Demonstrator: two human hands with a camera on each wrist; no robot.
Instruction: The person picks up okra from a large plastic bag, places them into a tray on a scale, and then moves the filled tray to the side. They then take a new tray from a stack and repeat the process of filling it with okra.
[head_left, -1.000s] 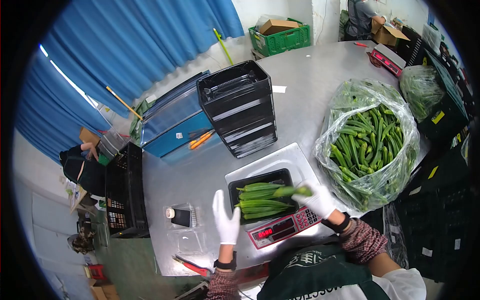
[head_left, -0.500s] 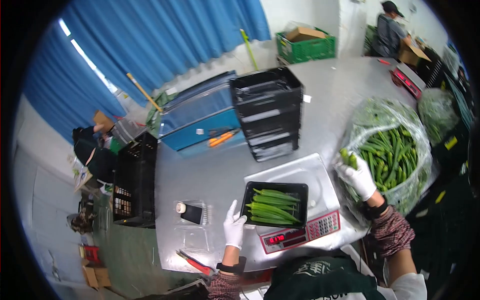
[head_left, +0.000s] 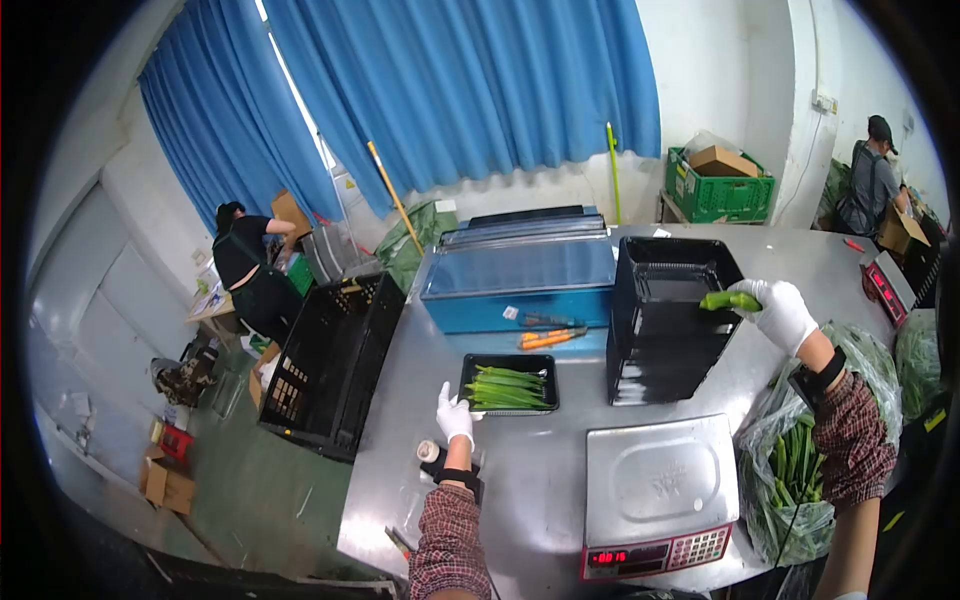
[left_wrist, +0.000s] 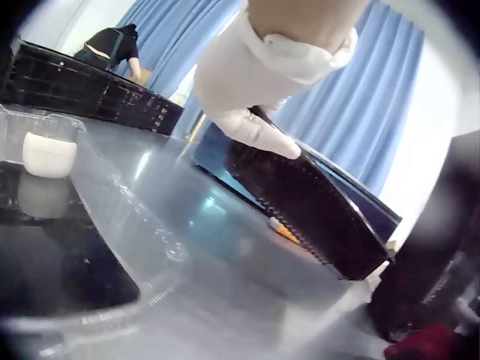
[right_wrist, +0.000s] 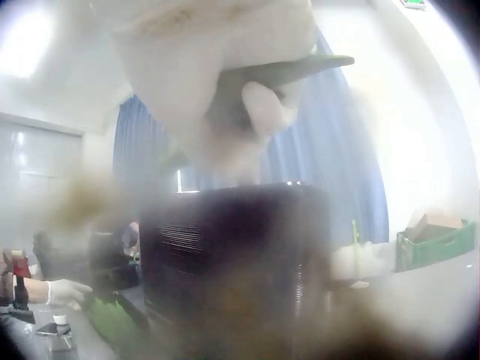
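My gloved left hand [head_left: 455, 418] grips the left edge of a black tray [head_left: 509, 409] holding okra [head_left: 505, 388]; in the left wrist view its thumb lies along the rim of the tray [left_wrist: 307, 210], which is tilted. My gloved right hand [head_left: 785, 315] pinches some okra [head_left: 730, 301] at the right edge of a tall stack of black trays [head_left: 672, 345]. The right wrist view shows okra [right_wrist: 285, 73] between the fingers, above the dark stack. The scale [head_left: 660, 480] bears no tray, and its red display reads about -0.015.
An open plastic bag of okra [head_left: 785, 530] lies right of the scale, partly behind my right arm. Behind the tray are orange-handled tools [head_left: 550, 339] and a blue box [head_left: 520, 285]. A black crate [head_left: 335, 365] stands left, a bottle [head_left: 428, 451] near my left wrist. Two people work farther off.
The okra tray has left the scale, carried forward and left by my left hand. My right hand has moved from the bag to the tray stack, still holding okra. The head view has shifted.
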